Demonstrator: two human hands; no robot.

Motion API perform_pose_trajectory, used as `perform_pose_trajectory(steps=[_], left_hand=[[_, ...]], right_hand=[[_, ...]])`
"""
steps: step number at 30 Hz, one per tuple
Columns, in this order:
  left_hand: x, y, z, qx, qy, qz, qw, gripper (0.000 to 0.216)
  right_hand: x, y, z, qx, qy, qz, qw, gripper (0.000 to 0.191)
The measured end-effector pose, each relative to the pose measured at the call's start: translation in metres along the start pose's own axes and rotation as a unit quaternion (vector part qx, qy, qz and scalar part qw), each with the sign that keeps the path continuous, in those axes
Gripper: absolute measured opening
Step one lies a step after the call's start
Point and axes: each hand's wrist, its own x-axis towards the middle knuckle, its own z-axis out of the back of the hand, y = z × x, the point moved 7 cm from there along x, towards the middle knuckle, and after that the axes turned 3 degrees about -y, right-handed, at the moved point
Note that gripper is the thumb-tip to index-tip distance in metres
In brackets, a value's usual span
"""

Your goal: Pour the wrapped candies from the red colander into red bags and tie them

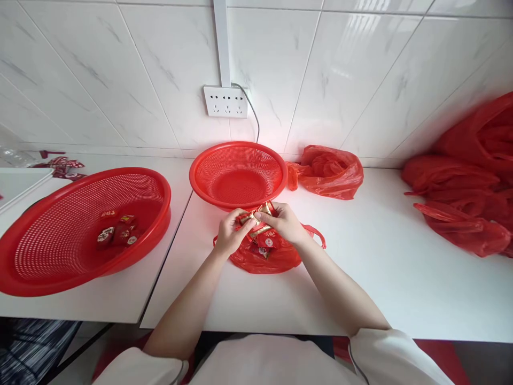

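Observation:
My left hand (233,231) and my right hand (282,222) are closed on small red-and-gold wrapped packets (256,218), thumbs toward each other. Beneath them an open red plastic bag (260,264) lies on the white table, its handles spread to both sides. Inside the bag are several small red packets (267,241) with printed labels. Just behind my hands stands a red perforated plastic basket (239,184), with no packets showing in it. My fingers hide part of what they hold, so the exact number of packets cannot be made out.
At left a larger red basket (156,235) holds several small wrapped packets (120,232). A crumpled red bag (331,171) lies by the wall, and a pile of red bags (460,192) fills the right side. A power socket (226,101) with a cable is on the tiled wall.

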Motion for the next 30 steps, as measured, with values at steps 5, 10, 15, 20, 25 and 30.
perform_pose_trajectory(steps=[5, 10, 15, 20, 25, 30], left_hand=[[-0.0001, 0.0062, 0.0010, 0.001, 0.023, 0.022, 0.999, 0.021], [0.0003, 0.0019, -0.0010, 0.006, 0.012, 0.004, 1.000, 0.018], [-0.0002, 0.0010, -0.0013, -0.004, 0.008, 0.016, 1.000, 0.019], [0.0010, -0.0014, 0.0027, -0.009, 0.018, 0.019, 1.000, 0.017], [0.0012, -0.0033, 0.0037, 0.007, 0.011, 0.004, 1.000, 0.019], [0.0008, 0.0049, -0.0011, 0.018, 0.010, 0.014, 1.000, 0.020]], right_hand=[[0.0003, -0.0021, -0.0029, -0.008, 0.015, -0.007, 1.000, 0.029], [0.0006, -0.0030, -0.0017, -0.029, 0.007, -0.001, 1.000, 0.027], [0.0008, -0.0030, -0.0014, -0.053, 0.008, 0.004, 0.999, 0.028], [-0.0004, -0.0027, -0.0060, -0.046, 0.026, -0.006, 0.999, 0.032], [-0.0026, -0.0042, -0.0093, -0.015, 0.029, -0.022, 0.999, 0.032], [-0.0025, -0.0024, -0.0037, 0.005, 0.003, -0.006, 1.000, 0.030]])
